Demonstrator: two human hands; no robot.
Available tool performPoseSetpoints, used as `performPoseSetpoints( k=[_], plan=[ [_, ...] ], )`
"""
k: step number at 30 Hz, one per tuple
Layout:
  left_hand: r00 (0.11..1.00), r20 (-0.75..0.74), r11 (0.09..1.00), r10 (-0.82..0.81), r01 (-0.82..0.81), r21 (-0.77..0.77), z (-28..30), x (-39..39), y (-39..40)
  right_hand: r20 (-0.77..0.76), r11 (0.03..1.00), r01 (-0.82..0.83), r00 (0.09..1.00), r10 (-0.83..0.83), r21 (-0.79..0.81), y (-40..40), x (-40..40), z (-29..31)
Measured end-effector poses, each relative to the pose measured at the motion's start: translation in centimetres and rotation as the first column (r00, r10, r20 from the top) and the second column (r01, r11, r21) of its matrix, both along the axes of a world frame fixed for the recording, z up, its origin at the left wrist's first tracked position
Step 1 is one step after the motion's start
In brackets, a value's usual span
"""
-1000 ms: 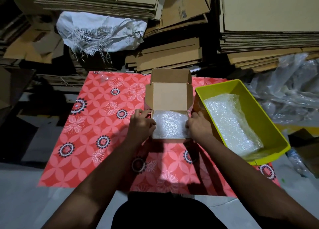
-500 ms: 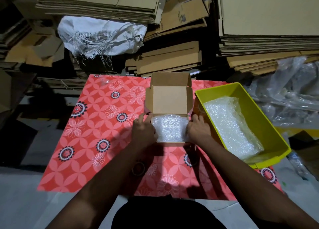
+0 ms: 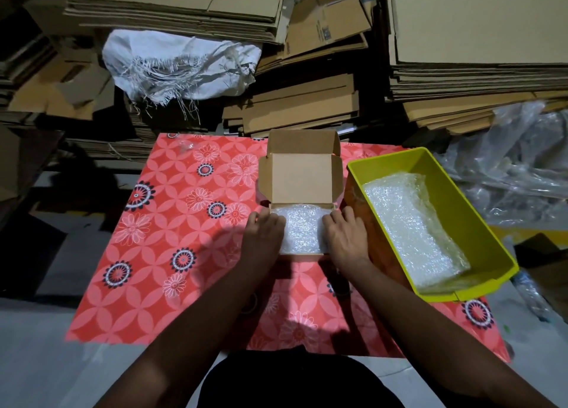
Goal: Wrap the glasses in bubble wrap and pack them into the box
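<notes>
Stacked flat cardboard sheets (image 3: 172,5) all along the back, dim and cluttered; grey floor (image 3: 37,346) in front

Far left: more cardboard scraps in shadow. Frayed white woven sack (image 3: 181,60) slumped against the stacks, loose threads hanging down

Red floral mat (image 3: 159,223) spread across the floor, serving as the work surface

Left hand (image 3: 262,238) palm down at the left edge of the small cardboard box (image 3: 301,180), fingers together and laid flat over the left side of the bubble-wrapped bundle (image 3: 302,231); pressing rather than clamping, thumb hidden

Box in the middle of the mat, lid tipped back and upright, side flaps out. Bundle lying inside the tray, filling it from wall to wall; glasses themselves not visible through the wrap

Right hand (image 3: 345,237) mirrored on the right edge of the box, fingers together, flat on the bundle's right side, wrist just beside the bin

Yellow plastic bin (image 3: 479,211) touching or nearly touching the box on its right, partly overhanging the mat's right edge. Loose sheet of bubble wrap (image 3: 412,223) lying along its bottom

Far right: crumpled clear plastic sheeting (image 3: 522,161) heaped beneath more cardboard
</notes>
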State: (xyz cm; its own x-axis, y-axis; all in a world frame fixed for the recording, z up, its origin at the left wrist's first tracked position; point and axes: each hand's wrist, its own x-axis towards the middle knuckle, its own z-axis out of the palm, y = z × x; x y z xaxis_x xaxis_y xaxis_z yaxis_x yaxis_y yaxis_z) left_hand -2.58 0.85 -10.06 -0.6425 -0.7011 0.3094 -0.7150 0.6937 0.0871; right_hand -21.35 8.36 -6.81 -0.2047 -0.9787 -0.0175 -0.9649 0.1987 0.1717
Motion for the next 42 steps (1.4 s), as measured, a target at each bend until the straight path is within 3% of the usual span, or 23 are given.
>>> performPoseSetpoints(
  k=[6, 15, 21, 26, 33, 35, 37, 39, 42],
  plan=[
    [0.992, 0.119, 0.999, 0.032, -0.029, -0.030, -0.3, 0.1, -0.4, -0.054, 0.998, 0.048, 0.998, -0.046, 0.048, -0.6, -0.2, 0.3],
    [0.978, 0.202, 0.998, 0.056, -0.050, -0.035, 0.5, -0.6, -0.6, 0.160, 0.982, 0.120, 0.977, -0.143, 0.142, -1.7, -1.5, -0.2],
    [0.925, 0.352, 0.989, 0.141, -0.144, -0.019, 1.2, -1.1, -1.4, 0.103, 0.991, 0.119, 0.987, -0.125, 0.066, -1.2, -1.6, 0.1],
    [0.921, 0.383, 0.997, 0.079, -0.069, -0.040, 1.3, -1.6, -1.9, 0.085, 0.994, 0.105, 0.991, -0.105, 0.009, -0.8, -1.7, 0.2],
    [0.879, 0.454, 0.973, 0.148, -0.210, 0.091, 1.1, -0.9, -2.0, 0.240, 0.974, 0.012, 0.968, -0.067, 0.227, -1.3, -3.7, -0.7],
    [0.885, 0.434, 0.967, 0.168, -0.234, 0.103, 1.0, -0.4, -1.9, 0.297, 0.965, -0.029, 0.953, -0.052, 0.261, -1.5, -4.1, -0.2],
    [0.924, 0.355, 0.979, 0.144, -0.184, 0.084, 1.0, 0.1, -2.0, 0.372, 0.987, -0.020, 0.927, -0.041, 0.160, -1.2, -4.2, 0.6],
    [0.968, 0.206, 0.985, 0.143, -0.159, 0.064, 1.3, 0.7, -1.8, 0.419, 0.996, -0.003, 0.907, -0.035, 0.091, -0.7, -4.3, 0.8],
    [0.991, -0.003, 0.988, 0.130, -0.130, 0.082, 0.8, 1.5, -0.8, 0.409, 0.987, 0.044, 0.907, -0.105, 0.156, -0.1, -3.9, 0.2]
  ],
)
